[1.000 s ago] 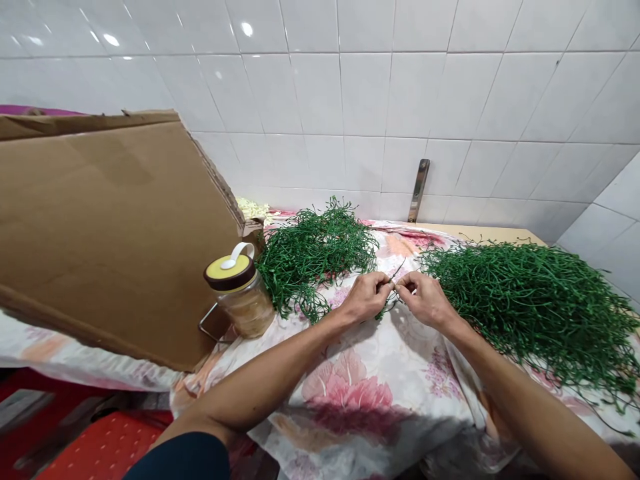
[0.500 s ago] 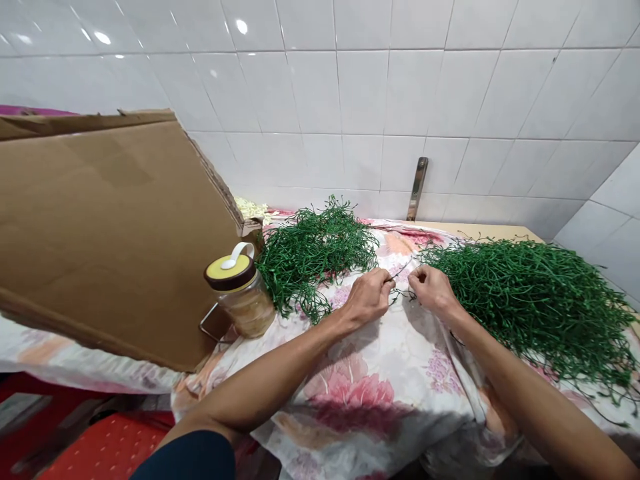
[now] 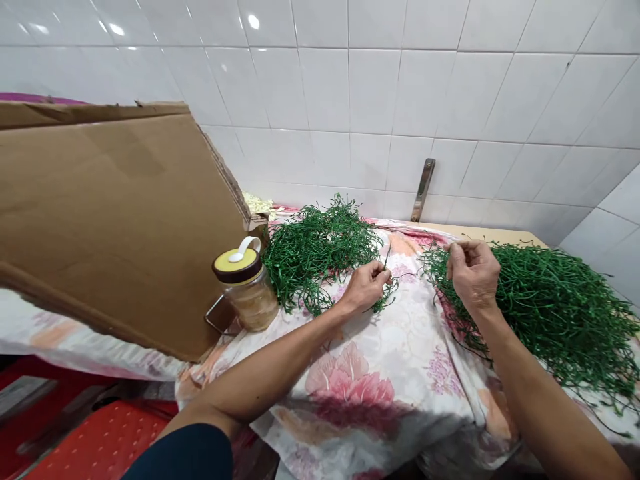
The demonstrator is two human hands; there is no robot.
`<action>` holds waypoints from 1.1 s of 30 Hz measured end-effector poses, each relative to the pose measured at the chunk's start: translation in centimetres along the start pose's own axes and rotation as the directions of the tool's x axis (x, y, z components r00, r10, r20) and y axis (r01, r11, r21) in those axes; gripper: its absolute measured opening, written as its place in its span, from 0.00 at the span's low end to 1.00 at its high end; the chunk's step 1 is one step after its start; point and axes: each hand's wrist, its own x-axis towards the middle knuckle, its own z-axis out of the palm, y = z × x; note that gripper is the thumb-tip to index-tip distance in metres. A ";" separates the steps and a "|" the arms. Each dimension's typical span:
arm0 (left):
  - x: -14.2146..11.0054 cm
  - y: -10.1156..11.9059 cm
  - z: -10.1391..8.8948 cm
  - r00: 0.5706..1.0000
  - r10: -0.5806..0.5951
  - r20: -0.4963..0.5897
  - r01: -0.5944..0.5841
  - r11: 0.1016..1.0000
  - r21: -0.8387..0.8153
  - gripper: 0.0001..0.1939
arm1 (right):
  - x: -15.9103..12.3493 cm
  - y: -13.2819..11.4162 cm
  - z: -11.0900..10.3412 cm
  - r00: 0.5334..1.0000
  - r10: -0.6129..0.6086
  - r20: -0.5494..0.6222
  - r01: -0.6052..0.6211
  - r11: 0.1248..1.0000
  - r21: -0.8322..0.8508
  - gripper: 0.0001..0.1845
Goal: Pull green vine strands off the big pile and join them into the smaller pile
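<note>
My left hand [image 3: 367,285] rests on the floral cloth [image 3: 380,373], its fingers pinched on a small bunch of thin green stems [image 3: 386,293]. My right hand [image 3: 473,270] is raised over the left edge of the large green stem pile [image 3: 555,310], fingers curled and pinching a single fine stem. A smaller green stem pile [image 3: 317,250] lies just left of my left hand.
A glass jar with a yellow lid [image 3: 246,283] stands by the smaller pile. A big cardboard sheet [image 3: 110,220] leans at the left. White tiled wall [image 3: 380,93] behind, with a metal bracket [image 3: 423,190]. Red plastic stool [image 3: 100,447] is below left.
My hands were together at the centre; my right hand has pulled away to the right and up over the large pile. My left hand has stayed put, holding its stems.
</note>
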 end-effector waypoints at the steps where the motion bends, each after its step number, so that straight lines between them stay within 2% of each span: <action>1: 0.0 0.0 0.1 1.000 -0.004 0.009 0.004 1.000 -0.013 0.12 | 0.2 0.3 -0.2 0.998 -0.049 0.039 0.052 0.993 -0.106 0.12; 4: -0.2 0.3 0.4 0.999 0.009 0.034 -0.008 0.999 -0.034 0.12 | 0.4 1.3 -0.4 0.973 -0.166 0.159 0.215 0.902 -0.374 0.14; 6: -0.3 0.4 0.5 0.999 0.035 0.034 -0.034 0.998 -0.044 0.13 | 0.2 1.3 -0.3 0.956 -0.188 0.226 0.273 0.855 -0.442 0.16; 8: -0.4 0.5 0.5 0.998 0.056 0.025 -0.054 0.997 -0.059 0.14 | -0.4 0.8 0.1 0.932 -0.129 0.339 0.267 0.877 -0.400 0.16; 10: -0.4 0.6 0.5 0.998 0.063 0.014 -0.061 0.995 -0.081 0.15 | -1.3 -0.1 0.8 0.872 -0.061 0.486 0.231 0.926 -0.299 0.15; 12: -0.4 0.6 0.4 0.998 0.065 0.000 -0.064 0.993 -0.101 0.15 | -2.2 -0.8 1.5 0.823 -0.061 0.565 0.225 0.948 -0.226 0.14; 14: -0.4 0.6 0.4 0.998 0.067 -0.018 -0.069 0.991 -0.115 0.14 | -2.9 -1.1 2.2 0.813 -0.086 0.576 0.242 0.949 -0.201 0.12; 18: -0.4 0.4 0.4 0.998 0.065 -0.016 -0.067 0.989 -0.131 0.14 | -3.4 -0.7 2.8 0.841 -0.077 0.535 0.209 0.959 -0.190 0.10; 21: -0.4 0.3 0.6 0.998 0.066 -0.003 -0.065 0.988 -0.138 0.14 | -3.4 -0.5 2.9 0.844 -0.058 0.534 0.174 0.970 -0.171 0.09; 28: -0.5 0.5 0.5 0.997 0.078 -0.013 -0.079 0.988 -0.134 0.14 | -3.8 -0.3 3.3 0.788 0.021 0.615 0.078 0.988 -0.134 0.11; 33: -0.4 0.6 0.5 0.998 0.064 -0.024 -0.066 0.986 -0.150 0.13 | -4.0 0.0 3.6 0.821 -0.001 0.570 0.061 0.994 -0.087 0.12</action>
